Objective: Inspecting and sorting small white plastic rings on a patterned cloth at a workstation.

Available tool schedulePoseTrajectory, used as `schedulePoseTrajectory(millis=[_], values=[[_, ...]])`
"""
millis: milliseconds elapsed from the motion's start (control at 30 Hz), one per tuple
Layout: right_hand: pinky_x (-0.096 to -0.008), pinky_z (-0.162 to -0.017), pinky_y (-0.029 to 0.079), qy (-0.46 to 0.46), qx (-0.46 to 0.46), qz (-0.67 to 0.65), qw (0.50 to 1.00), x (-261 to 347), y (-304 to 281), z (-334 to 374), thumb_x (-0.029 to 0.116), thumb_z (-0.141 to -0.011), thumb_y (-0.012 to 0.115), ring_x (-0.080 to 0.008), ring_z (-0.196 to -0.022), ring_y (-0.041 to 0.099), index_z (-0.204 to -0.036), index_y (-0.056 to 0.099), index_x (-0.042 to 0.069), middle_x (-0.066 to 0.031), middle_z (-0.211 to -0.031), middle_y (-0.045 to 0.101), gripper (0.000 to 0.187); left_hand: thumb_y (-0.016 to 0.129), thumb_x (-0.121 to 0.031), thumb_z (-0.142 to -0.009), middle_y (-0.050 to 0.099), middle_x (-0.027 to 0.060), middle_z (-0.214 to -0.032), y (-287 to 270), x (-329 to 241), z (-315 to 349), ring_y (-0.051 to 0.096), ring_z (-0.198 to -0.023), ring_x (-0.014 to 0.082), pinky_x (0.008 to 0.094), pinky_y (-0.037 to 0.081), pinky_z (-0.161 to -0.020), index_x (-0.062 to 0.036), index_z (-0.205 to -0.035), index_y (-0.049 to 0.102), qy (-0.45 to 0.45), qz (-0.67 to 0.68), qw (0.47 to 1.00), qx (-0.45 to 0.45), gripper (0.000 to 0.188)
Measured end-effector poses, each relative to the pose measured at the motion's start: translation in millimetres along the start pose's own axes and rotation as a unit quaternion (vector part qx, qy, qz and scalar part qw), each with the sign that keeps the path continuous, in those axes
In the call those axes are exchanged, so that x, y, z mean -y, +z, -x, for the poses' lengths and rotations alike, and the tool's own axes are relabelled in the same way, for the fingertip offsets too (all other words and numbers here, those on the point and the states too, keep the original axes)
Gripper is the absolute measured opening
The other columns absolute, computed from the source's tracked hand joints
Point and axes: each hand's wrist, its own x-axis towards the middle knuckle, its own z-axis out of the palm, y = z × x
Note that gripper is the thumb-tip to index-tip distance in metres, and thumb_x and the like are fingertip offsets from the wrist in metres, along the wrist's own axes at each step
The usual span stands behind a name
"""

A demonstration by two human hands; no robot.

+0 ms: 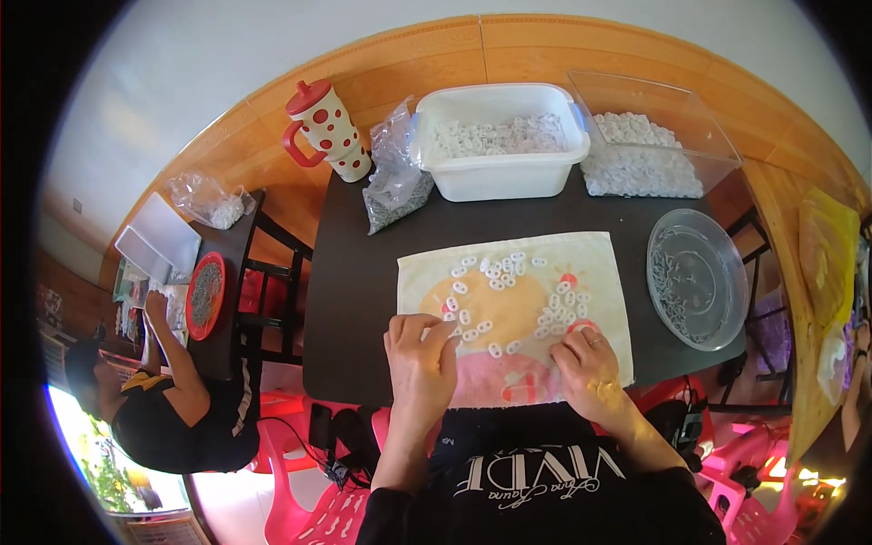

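Small white oval plastic pieces with two holes [495,349] lie scattered on a cream hand towel with a yellow and pink print [595,254]. My left hand [421,368] is over the towel's left edge, thumb and fingers pinched together beside some of the pieces. Whatever is between those fingertips is too small to make out. Over the right part of the towel, my right hand [589,368] has its fingers drawn together and pointing down, just below a cluster of white pieces [563,307]. Its fingertips hide whatever they hold, if anything.
Behind the towel stand a white tub [504,177] of clear-white parts, a clear bin [640,173] of white pieces, a bag of grey screws [395,195] and a spotted tumbler [331,132]. A round clear tray [698,280] holds screws. Another person [182,400] works at a table left.
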Motion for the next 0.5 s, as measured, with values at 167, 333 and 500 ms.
schedulePoseTrajectory(millis=[167, 333, 500], values=[[-0.0415, -0.072, 0.046, 0.008, 0.005, -0.012, 1.0, -1.8, 2.2, 1.0, -0.001, -0.066, 0.06, -0.0333, -0.08, 0.054, -0.087, 0.062, 0.001, -0.0123, -0.085, 0.054, 0.021, 0.072, 0.0, -0.074, 0.064, 0.0102, -0.097, 1.4, -6.6, -15.4, 0.057, -0.095, 0.0313, 0.0411, 0.042, -0.082, -0.0039, -0.093, 0.072, 0.021, -0.016, 0.999, 0.032, 0.019], [-0.0422, -0.072, 0.046, 0.014, -0.022, -0.04, 0.999, -5.2, 2.7, 3.4, 0.001, -0.066, 0.061, -0.0326, -0.08, 0.054, -0.085, 0.062, 0.002, -0.012, -0.086, 0.054, 0.019, 0.071, -0.001, -0.074, 0.064, 0.0097, -0.094, 16.8, -33.1, -27.8, 0.057, -0.094, 0.0308, 0.041, 0.041, -0.083, -0.0038, -0.091, 0.071, 0.08, 0.036, 0.994, 0.067, 0.017], [-0.0422, -0.072, 0.047, 0.015, -0.005, -0.026, 1.0, -5.4, 2.2, 4.9, 0.002, -0.067, 0.061, -0.0328, -0.083, 0.055, -0.086, 0.063, 0.002, -0.0127, -0.087, 0.054, 0.019, 0.071, -0.006, -0.075, 0.064, 0.0091, -0.094, 48.2, -47.3, -42.8, 0.056, -0.094, 0.0303, 0.041, 0.04, -0.081, -0.0065, -0.092, 0.072, 0.122, 0.039, 0.987, 0.099, 0.017]])
